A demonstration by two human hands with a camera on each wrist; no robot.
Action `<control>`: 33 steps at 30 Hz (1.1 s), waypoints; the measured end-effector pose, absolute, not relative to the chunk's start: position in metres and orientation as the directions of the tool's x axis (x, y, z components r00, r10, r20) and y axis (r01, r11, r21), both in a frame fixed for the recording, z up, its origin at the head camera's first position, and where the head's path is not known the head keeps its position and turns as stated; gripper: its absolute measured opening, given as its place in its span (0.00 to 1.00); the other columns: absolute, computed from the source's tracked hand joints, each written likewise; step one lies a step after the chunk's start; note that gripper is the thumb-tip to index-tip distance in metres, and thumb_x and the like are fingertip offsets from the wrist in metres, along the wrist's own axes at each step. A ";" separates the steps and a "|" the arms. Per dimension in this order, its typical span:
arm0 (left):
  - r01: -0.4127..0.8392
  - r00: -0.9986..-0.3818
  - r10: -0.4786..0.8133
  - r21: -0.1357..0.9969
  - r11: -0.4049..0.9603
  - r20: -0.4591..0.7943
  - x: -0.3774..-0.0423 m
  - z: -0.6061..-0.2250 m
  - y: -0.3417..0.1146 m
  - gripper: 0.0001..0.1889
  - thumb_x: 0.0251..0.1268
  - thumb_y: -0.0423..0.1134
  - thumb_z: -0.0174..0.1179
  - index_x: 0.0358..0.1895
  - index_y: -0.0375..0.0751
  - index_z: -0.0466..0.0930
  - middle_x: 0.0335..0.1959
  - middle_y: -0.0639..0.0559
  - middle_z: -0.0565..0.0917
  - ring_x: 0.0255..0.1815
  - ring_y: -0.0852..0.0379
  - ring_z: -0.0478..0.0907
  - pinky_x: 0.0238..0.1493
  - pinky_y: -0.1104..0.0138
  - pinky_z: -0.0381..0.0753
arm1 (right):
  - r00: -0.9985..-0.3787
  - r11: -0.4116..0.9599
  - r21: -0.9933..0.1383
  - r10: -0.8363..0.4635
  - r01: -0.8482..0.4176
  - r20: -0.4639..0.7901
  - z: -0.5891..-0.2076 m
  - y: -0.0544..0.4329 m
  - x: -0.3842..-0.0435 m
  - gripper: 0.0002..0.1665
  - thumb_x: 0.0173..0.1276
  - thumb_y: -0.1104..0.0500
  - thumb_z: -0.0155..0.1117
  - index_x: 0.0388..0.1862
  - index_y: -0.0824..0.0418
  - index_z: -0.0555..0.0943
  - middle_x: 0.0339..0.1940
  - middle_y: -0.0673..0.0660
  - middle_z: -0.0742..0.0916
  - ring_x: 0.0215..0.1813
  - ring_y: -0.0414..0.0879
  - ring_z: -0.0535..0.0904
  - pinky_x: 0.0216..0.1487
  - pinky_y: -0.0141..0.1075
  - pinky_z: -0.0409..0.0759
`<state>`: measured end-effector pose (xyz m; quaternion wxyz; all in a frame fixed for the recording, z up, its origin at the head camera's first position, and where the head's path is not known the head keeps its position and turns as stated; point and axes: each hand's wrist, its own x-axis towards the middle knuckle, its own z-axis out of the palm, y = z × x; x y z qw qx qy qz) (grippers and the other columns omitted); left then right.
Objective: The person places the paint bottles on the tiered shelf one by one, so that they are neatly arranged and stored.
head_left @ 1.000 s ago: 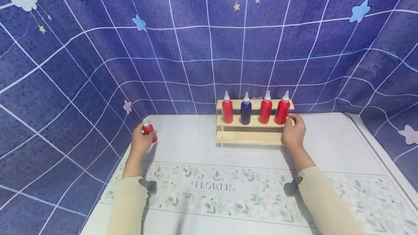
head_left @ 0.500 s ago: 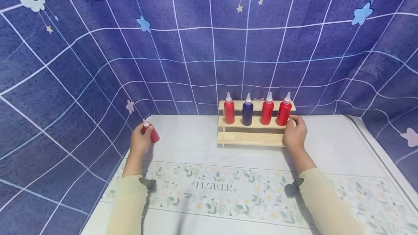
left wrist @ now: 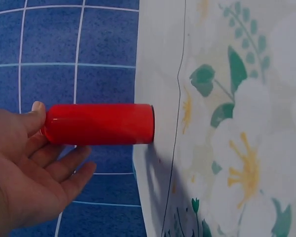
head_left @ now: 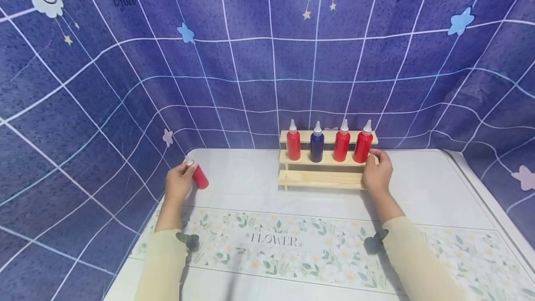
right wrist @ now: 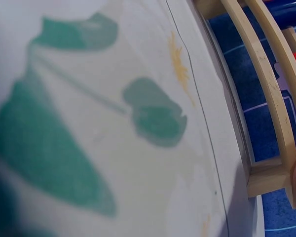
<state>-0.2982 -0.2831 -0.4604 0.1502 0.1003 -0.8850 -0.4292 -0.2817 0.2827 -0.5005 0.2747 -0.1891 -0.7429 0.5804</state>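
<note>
My left hand (head_left: 179, 184) pinches a red squeeze bottle (head_left: 200, 178) near its white pointed cap, at the left of the table. The bottle's body tilts, its base pointing down and right. In the left wrist view the thumb and a finger hold the red bottle (left wrist: 101, 123) at its cap end, and the other fingers are loosely bent. My right hand (head_left: 378, 173) grips the right end of a tiered wooden rack (head_left: 322, 178). Only a sliver of that hand shows beside the rack (right wrist: 266, 64) in the right wrist view.
On the rack's middle tier stand three red bottles, the leftmost red bottle (head_left: 294, 145) beside a dark blue bottle (head_left: 316, 147). A flower-printed band (head_left: 273, 259) crosses the white table (head_left: 238, 175). A blue grid-patterned curtain (head_left: 246, 59) hangs behind and at both sides.
The red bottle in my left hand has swung its base out to the right, and more of its body shows. My right hand stays at the rack's end.
</note>
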 end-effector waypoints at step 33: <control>0.081 -0.971 -0.140 0.821 0.565 0.192 -0.286 -0.433 -0.242 0.26 0.82 0.57 0.55 0.63 0.40 0.85 0.64 0.38 0.87 0.74 0.39 0.77 0.78 0.41 0.72 | -0.773 0.256 -0.966 0.604 -0.040 0.192 -0.503 0.283 -0.285 0.21 0.75 0.65 0.48 0.60 0.71 0.80 0.67 0.69 0.83 0.81 0.59 0.71 0.87 0.49 0.63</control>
